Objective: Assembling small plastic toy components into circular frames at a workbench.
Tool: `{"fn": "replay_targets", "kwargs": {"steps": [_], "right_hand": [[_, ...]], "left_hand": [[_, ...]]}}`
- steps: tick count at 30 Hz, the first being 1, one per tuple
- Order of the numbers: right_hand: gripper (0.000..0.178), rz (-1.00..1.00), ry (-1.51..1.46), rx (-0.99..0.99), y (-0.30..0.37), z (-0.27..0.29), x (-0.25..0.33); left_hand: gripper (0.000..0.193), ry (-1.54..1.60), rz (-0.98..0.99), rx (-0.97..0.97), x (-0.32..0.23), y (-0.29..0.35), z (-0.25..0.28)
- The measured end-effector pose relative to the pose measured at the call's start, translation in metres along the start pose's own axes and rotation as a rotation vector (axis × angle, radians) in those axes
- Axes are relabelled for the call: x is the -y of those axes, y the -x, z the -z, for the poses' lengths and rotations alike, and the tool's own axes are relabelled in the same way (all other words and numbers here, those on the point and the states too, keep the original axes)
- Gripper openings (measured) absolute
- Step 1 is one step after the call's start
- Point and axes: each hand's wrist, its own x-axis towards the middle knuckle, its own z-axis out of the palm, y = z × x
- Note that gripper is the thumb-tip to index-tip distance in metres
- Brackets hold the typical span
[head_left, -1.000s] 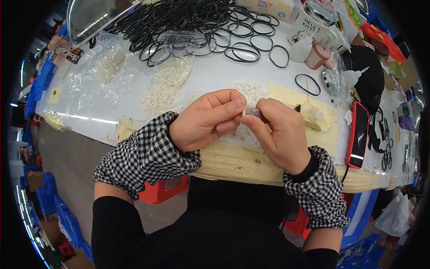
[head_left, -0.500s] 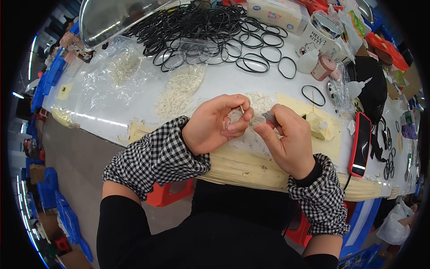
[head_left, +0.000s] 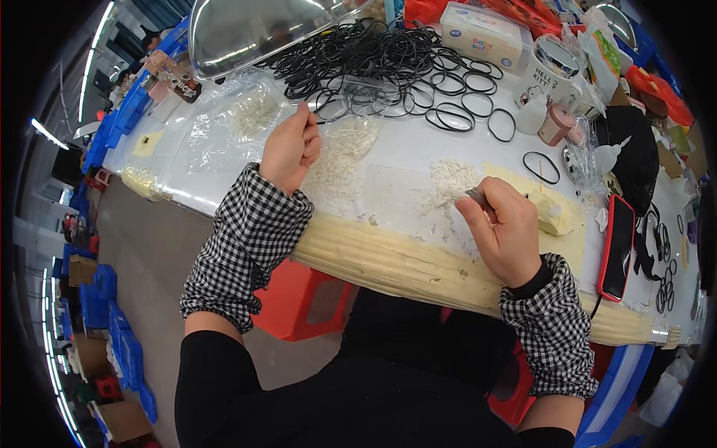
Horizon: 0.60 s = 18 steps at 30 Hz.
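My left hand (head_left: 290,151) is raised over the left part of the table, its fingers curled together; whatever they may hold is hidden. Beneath and beside it lies a clear plastic bag (head_left: 357,138) with small off-white pieces spilling from its mouth. My right hand (head_left: 509,228) is closed, thumb against the forefinger, around a small dark grey piece (head_left: 476,196) whose kind I cannot make out. Just left of that hand, a loose heap of small off-white pieces (head_left: 452,179) is spread on the white tabletop (head_left: 418,153).
Black rubber rings (head_left: 358,56) pile up at the back. Another clear bag (head_left: 250,112) lies on the left. A yellow lump (head_left: 551,213) sits on a yellow sheet, and a red-cased phone (head_left: 617,250) lies right. Yellow padding (head_left: 388,250) lines the front edge.
My left hand has moved away to the left and farther back, leaving the middle. My right hand stays closed on the grey piece. The view has shifted slightly.
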Motion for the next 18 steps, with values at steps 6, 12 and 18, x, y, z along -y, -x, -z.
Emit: {"fn": "replay_targets", "kwargs": {"steps": [6,12,18], "right_hand": [[0.029,0.032,0.023,0.023,0.003,-0.006,0.002],[0.028,0.072,0.107,0.027,0.004,-0.009,0.010],[0.028,0.068,0.166,-0.069,0.005,-0.003,0.014]], "left_hand": [[0.024,0.036,-0.013,-0.055,0.007,0.003,0.025],[0.025,-0.006,-0.191,-0.116,0.023,-0.003,0.025],[0.026,-0.094,-0.385,-0.027,0.034,-0.005,0.022]]}}
